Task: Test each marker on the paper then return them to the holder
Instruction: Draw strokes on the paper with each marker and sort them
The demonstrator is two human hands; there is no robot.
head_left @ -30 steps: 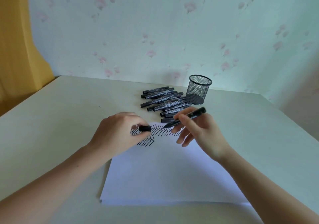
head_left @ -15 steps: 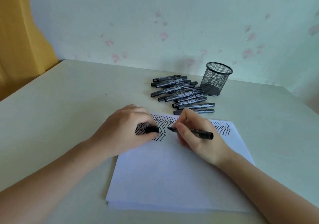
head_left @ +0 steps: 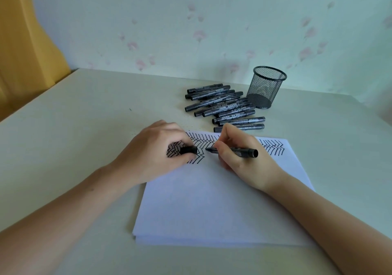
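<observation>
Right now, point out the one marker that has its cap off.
The marker gripped in the right hand, tip on the paper; its cap is in the left hand. The piled markers stay capped.

Zigzags [head_left: 197, 145]: partly lying under both hands.
Cap [head_left: 188, 150]: its near end is disappearing inside the left hand [head_left: 152, 149].
Pen print [head_left: 231, 110]: too small to read.
Forearms: running off the bottom edge.

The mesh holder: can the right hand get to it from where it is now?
Probably yes. The mesh holder stands upright behind the right hand, its mouth open; only the pile of markers lies between, low and to the left. The hand holds a marker.
</observation>
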